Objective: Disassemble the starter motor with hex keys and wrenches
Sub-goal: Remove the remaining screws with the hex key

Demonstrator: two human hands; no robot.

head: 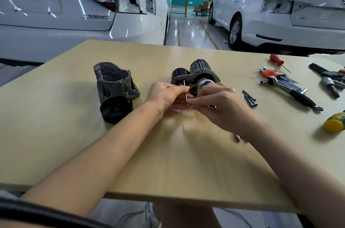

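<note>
The surface (168, 153) is pale wood-look board, smooth with a soft sheen near the middle. On it, the starter motor (197, 75) shows glossy black cylinders and a bright bare-metal plate, while the detached housing (113, 82) to the left is dull grey cast metal, rough-looking, above a matt black cap (116, 109). To the right lie shiny steel bolts (249, 98), a chromed ratchet (276, 82) with black grip, and a glossy yellow plastic handle (335, 123).

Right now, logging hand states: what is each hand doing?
Left hand: pinches the hex key.
Right hand: pinches the same key's lower end.
</note>
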